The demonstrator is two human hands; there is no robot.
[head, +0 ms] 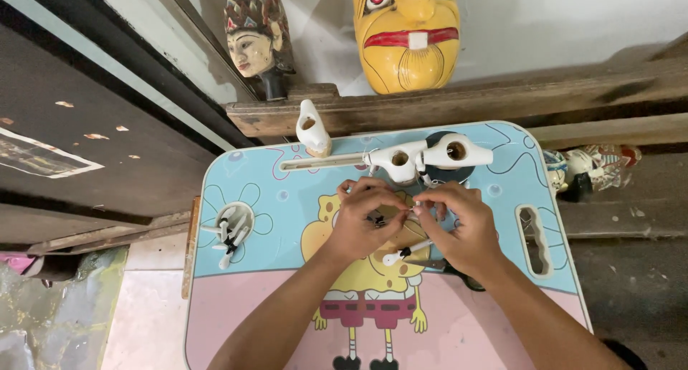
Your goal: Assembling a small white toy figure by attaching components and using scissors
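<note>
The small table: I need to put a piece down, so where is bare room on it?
The pink front of the small table left of the left hand is bare, as is its pink right corner. Crowded: the back edge with white carved pieces, and the cup hole of small parts.

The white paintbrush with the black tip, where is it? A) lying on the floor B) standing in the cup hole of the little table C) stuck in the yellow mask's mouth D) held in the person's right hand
D: the white paintbrush pokes out from under the fingers of the right hand, just beside the left hand, above the cartoon table.
</note>
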